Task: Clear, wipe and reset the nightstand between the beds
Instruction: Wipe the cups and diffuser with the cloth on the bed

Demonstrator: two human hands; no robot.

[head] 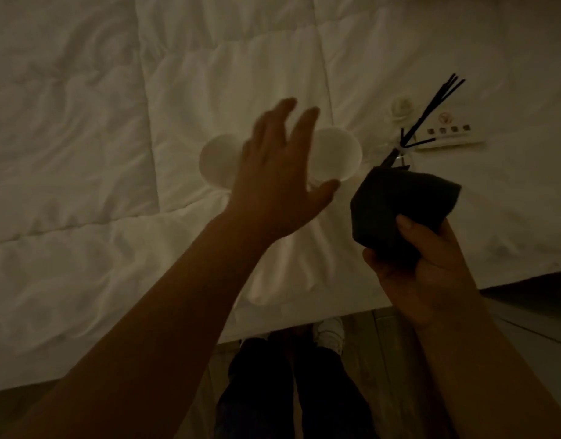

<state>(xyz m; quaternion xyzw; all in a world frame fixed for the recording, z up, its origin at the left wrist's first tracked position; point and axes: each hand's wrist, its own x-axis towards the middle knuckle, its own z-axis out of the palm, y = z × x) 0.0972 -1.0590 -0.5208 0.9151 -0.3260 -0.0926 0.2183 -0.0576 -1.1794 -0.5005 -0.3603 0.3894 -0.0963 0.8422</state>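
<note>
The scene is dim, looking down on a bed covered by a white quilted duvet [82, 153]. The person's left hand [279, 175] reaches out over the duvet with fingers spread and nothing in its grip, blurred as if in motion. Under and behind that hand sit two round white cup lids or discs [215, 160] side by side on the duvet; the hand hides most of where they meet, and whether it touches them cannot be told.

The right hand [425, 267] is closed around a dark folded cloth [399, 204], thumb pressed on its near face, holding it up above the bed edge. Just beyond the cloth, on the duvet, stands a reed diffuser [428, 115] with thin black sticks fanning up and to the right; its clear bottle is mostly hidden behind the cloth. Near the sticks lie a small white rose-shaped object [401, 107] and a white no-smoking sign card [450, 134] with a red symbol and printed characters too small to read.

At the bottom, the person's dark trousers [272, 391] and a white shoe [331, 331] stand on a wood-patterned floor [367, 343]. The nightstand itself cannot be made out.
</note>
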